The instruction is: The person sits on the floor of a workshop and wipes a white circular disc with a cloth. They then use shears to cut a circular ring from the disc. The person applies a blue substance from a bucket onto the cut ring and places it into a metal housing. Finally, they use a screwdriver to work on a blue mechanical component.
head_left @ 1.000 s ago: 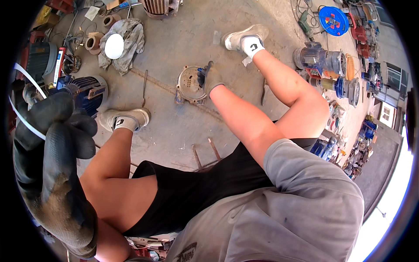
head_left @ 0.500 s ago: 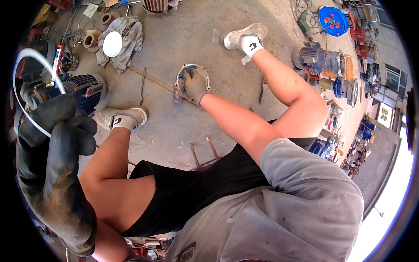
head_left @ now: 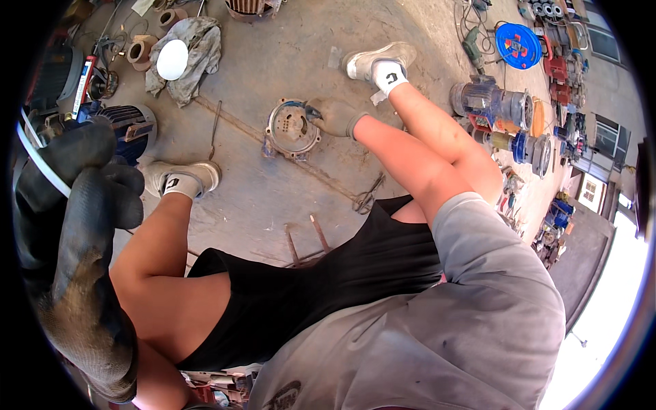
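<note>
while the left hand (head_left: 85, 212) is raised close to the camera, nearer the body than the grey rag (head_left: 201, 51) and to its left, its gloved fingers are curled around a thin white strip (head_left: 42, 160). the strip looks light and springy, easy to bend and apt to slide in a loose hold, so a firm pinch with fingers and thumb suits it. the round metal cover (head_left: 292, 130) lies on the floor (head_left: 239, 184) to the right of the rag, a little nearer the body and well apart from it. the right hand (head_left: 333, 118), also gloved, is on the side of the cover away from the rag, its fingertips at the rim; whether they grip it or only rest against it, i cannot tell. the cover looks like a stiff casting, probably rather heavy for its breadth, and i would not expect it to flex. its face is grimy and could be slick with oil, though the gloves ought to help. the raised rim, with small lugs standing out from it, seems the best place to take hold: fingers hooked under it on opposite sides would keep it level. the slotted plate inside offers less to grip. a thin rod (head_left: 215, 128) lies near the rag, on the cover's side.
</note>
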`<control>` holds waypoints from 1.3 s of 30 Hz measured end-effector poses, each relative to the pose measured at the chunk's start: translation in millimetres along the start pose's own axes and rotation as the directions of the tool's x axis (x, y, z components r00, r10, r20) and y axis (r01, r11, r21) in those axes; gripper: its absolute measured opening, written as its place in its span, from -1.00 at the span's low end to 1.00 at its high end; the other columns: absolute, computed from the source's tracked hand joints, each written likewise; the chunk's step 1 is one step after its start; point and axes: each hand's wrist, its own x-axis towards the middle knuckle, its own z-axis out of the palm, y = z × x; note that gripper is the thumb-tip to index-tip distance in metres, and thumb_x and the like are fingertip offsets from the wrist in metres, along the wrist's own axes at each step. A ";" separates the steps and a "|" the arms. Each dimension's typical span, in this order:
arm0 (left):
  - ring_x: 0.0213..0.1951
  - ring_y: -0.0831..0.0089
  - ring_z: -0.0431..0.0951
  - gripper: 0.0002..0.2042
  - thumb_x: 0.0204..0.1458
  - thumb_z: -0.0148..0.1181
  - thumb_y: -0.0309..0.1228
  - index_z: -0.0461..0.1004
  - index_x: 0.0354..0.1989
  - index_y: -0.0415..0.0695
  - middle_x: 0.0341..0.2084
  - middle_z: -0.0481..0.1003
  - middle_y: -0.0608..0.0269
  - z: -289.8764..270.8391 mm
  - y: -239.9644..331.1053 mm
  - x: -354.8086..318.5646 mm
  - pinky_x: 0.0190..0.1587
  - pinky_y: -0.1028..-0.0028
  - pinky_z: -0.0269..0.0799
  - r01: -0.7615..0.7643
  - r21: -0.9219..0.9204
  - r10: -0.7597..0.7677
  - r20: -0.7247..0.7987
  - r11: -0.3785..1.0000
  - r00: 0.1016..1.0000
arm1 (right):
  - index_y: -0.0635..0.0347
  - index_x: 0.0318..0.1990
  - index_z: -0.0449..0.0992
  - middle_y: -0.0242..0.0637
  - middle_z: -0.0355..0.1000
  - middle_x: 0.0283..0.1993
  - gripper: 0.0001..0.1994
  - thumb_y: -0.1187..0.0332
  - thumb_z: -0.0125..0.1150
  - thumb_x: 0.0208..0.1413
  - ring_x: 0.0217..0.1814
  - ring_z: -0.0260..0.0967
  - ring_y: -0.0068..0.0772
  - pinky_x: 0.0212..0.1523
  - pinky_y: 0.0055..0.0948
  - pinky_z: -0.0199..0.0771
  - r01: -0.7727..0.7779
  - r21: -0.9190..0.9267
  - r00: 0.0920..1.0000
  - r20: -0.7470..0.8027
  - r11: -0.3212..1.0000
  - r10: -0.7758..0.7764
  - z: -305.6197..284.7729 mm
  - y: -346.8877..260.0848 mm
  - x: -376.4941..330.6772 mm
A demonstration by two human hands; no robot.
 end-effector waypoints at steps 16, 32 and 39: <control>-0.03 0.38 0.63 -0.69 0.36 0.18 -0.41 0.60 0.17 -0.29 -0.07 0.65 0.14 3.6 -13.7 -2.7 0.08 0.40 0.50 -0.030 0.056 0.029 0.020 0.998 0.999 | 0.10 0.09 0.54 -0.15 0.51 0.26 -0.67 0.20 0.23 0.25 0.19 0.53 0.05 0.13 -0.02 0.56 0.265 -0.396 0.950 0.264 0.879 -0.167 -14.3 -9.1 24.0; -0.02 0.37 0.63 -0.69 0.36 0.18 -0.42 0.60 0.18 -0.27 -0.05 0.64 0.14 -3.7 -12.8 -9.0 0.09 0.40 0.50 -0.065 0.016 0.065 -0.003 0.998 0.998 | 0.31 0.09 0.57 0.21 0.61 0.02 -0.48 -0.03 -0.03 0.46 0.04 0.62 0.17 0.07 -0.03 0.57 -0.491 0.590 0.753 -0.084 0.642 0.653 49.2 -17.3 2.7; -0.02 0.37 0.63 -0.69 0.36 0.18 -0.42 0.60 0.19 -0.27 -0.04 0.64 0.13 -3.4 -19.1 -10.1 0.10 0.40 0.50 -0.037 -0.003 0.037 -0.005 0.999 0.999 | 0.17 0.09 0.58 0.14 0.64 -0.05 -0.55 -0.01 -0.09 0.50 -0.03 0.63 0.14 0.00 -0.05 0.59 -0.427 0.722 0.764 -0.034 0.544 0.644 67.5 4.6 -3.7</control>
